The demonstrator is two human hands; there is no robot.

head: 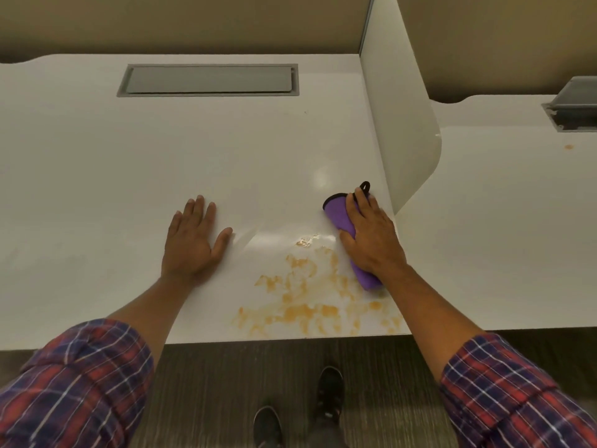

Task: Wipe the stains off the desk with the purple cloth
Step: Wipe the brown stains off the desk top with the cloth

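Orange smeared stains [310, 295] spread over the white desk [129, 176] near its front edge, right of centre. My right hand [371, 240] presses flat on a folded purple cloth [339, 215] with black trim and a black loop, just right of and above the stains. The cloth's lower end [368, 279] sticks out under my wrist. My left hand [193, 240] lies flat on the desk with fingers spread, left of the stains, holding nothing.
A white divider panel [403, 124] rises right behind the cloth. A grey cable hatch [210, 80] is set in the back of the desk. The neighbouring desk [517, 221] has a small orange spot [569, 146] and an open hatch [575, 108]. My shoes [329, 392] stand on dark floor.
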